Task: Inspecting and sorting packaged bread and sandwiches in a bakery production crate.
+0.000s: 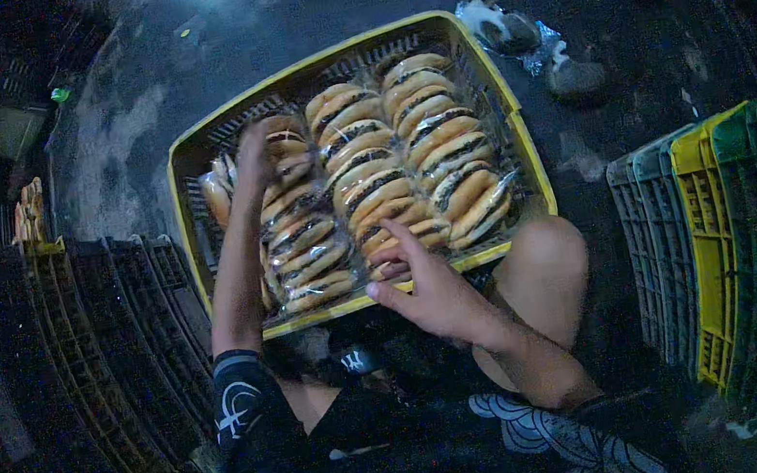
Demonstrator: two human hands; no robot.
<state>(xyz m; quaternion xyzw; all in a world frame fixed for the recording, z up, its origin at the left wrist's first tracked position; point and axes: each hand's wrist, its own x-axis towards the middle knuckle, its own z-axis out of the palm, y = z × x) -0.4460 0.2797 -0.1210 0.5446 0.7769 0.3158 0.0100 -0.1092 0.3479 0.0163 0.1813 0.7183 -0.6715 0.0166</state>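
Observation:
A yellow plastic crate (531, 155) stands in front of me, filled with rows of round buns (362, 156) with a dark filling. The buns stand on edge, packed in clear plastic that shines in the light. My left hand (257, 155) reaches into the crate at the far end of the left row (305, 238); its fingers are smeared and partly hidden. Over the near end of the middle row hovers or rests my right hand (427, 286), thumb and forefinger spread apart. Some of its other fingers curl toward the buns. Whether it touches the plastic I cannot tell.
Stacked dark crates (108, 326) line the left side. On the right are stacks of grey, yellow (708, 246) and green crates. Crumpled clear plastic bags (515, 35) lie on the dark floor beyond the crate's far right corner. My bare knee (544, 261) is close to its near right corner.

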